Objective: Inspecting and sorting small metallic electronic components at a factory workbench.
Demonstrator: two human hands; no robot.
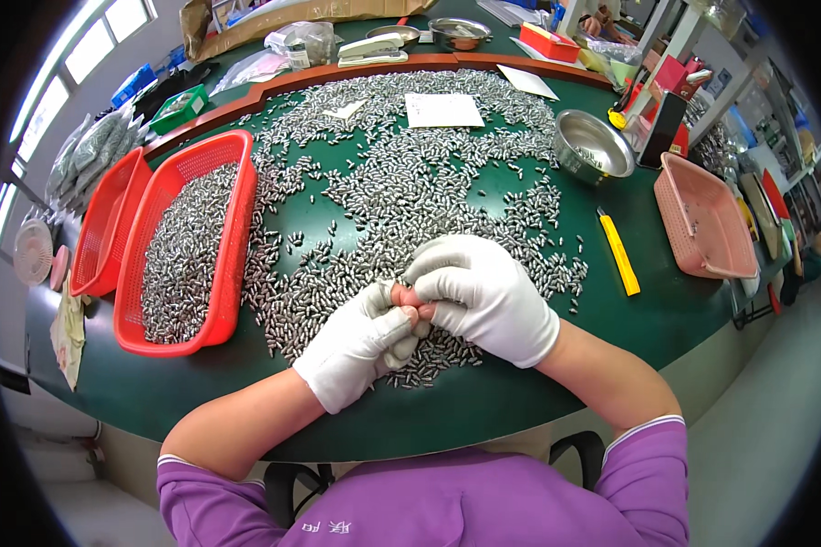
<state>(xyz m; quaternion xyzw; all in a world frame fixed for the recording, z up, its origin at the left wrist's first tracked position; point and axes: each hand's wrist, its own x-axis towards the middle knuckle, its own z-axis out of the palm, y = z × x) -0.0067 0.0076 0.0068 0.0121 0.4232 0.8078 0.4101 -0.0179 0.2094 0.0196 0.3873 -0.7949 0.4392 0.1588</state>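
Seeing two gloved hands just below frame centre, left hand and right hand, bare tips of thumbs and forefingers meeting. Fingers curled in, pinch nearly closed on both; can't tell from my end whether a part sits between them.

Bullet-shaped silver metal parts: too many to count, spread over the green tabletop from top centre down to under the hands.

Counts:
- 2 red plastic baskets at left: larger one heaped with parts, the other just left of it.
- 1 pink basket, right side.
- 3 steel bowls: one upper right, two top centre.
- 1 yellow utility knife, right of the pile.
- 1 white stapler, top centre.
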